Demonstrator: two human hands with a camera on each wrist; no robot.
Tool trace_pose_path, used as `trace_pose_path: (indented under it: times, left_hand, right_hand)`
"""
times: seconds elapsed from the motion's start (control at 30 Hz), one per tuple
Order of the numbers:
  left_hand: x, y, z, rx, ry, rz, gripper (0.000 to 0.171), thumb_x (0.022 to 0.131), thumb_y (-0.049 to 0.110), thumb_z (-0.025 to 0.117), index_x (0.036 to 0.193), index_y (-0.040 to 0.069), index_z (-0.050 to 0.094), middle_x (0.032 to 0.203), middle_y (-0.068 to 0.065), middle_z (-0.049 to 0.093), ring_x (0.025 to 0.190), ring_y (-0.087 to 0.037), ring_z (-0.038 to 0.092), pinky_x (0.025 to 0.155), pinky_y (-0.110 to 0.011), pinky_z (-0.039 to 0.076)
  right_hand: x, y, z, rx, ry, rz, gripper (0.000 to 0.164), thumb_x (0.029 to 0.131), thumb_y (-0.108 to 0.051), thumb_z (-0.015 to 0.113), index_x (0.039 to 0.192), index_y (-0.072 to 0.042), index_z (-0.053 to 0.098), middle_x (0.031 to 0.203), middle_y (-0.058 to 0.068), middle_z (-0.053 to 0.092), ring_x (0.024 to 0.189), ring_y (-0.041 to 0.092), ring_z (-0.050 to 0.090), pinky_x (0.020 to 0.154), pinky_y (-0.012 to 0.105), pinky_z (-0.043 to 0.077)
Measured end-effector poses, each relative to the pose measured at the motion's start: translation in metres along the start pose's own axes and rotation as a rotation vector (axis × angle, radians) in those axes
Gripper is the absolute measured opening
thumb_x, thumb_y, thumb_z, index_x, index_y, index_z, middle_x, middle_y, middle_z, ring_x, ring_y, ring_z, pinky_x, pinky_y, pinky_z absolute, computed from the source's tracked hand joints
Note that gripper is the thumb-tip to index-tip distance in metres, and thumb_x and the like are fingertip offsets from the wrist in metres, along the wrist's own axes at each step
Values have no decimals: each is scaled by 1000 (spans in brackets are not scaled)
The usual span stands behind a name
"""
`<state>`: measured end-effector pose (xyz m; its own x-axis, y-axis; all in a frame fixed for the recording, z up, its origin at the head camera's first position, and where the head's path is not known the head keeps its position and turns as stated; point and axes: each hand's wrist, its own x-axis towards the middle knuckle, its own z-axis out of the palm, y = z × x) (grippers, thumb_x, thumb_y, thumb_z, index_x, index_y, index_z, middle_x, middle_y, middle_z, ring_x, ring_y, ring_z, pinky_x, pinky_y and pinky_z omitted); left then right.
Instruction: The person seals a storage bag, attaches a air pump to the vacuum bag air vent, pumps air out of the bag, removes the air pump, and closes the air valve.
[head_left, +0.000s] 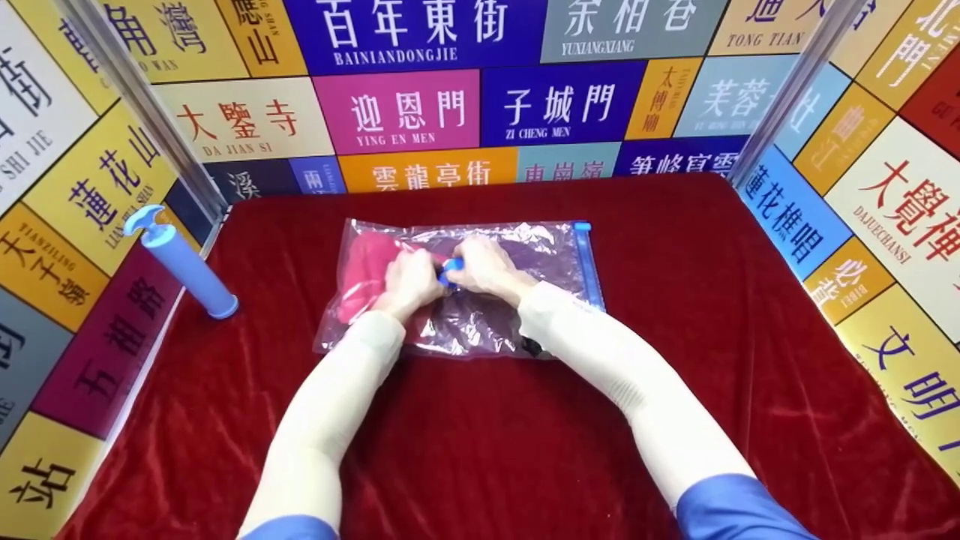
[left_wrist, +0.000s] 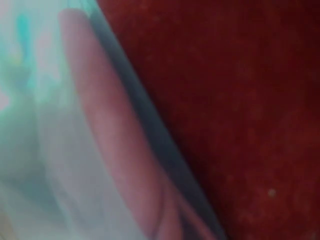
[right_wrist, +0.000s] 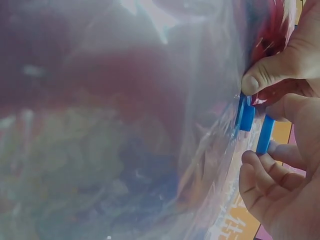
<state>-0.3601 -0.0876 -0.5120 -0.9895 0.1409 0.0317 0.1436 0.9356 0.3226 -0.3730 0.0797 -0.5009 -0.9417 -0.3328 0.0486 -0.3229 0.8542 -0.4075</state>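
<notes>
A clear plastic vacuum storage bag lies flat, with folded pink fabric in its left part. In its middle is a blue round valve. My left hand grips at the valve, its thumb on the rim in the right wrist view. Between thumb and fingers my right hand pinches the blue valve cap, which stands apart from the valve by a narrow gap. The left wrist view is blurred, showing a pinkish rounded shape beside the red cloth.
A blue hand pump stands tilted in view at the left of the red cloth-covered table. Along the bag's right edge runs a blue zip strip with a slider at its far end. Panels with printed signs enclose the back and sides.
</notes>
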Motion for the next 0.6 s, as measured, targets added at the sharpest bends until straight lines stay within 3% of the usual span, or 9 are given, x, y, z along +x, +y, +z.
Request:
trace_pose_path:
  times: [0.2, 0.43, 0.6]
  left_hand:
    - [-1, 1, 0, -8, -6, -2, 39, 77, 37, 92, 109, 18, 83, 109, -15, 78, 101, -38, 71, 94, -52, 56]
    - [-2, 2, -1, -24, -6, -8, 42, 77, 36, 93, 112, 16, 83, 110, -14, 77, 102, -38, 70, 97, -51, 55]
    - [-3, 2, -2, -14, -4, -10, 43, 76, 38, 94, 113, 17, 83, 111, -14, 78, 104, -37, 69, 97, -51, 55]
  right_hand:
    - [-1, 3, -6, -31, 14, -47, 27, 88, -36, 76, 97, -11, 80, 98, 7, 69, 91, 24, 60, 84, 39, 52]
    - [-1, 10, -15, 5, 18, -26, 25, 89, -36, 82, 85, -12, 79, 81, 3, 68, 74, 18, 57, 67, 33, 48]
    - [-2, 16, -23, -8, 21, -17, 18, 88, -29, 78, 84, -12, 76, 80, 2, 67, 74, 18, 57, 66, 32, 49]
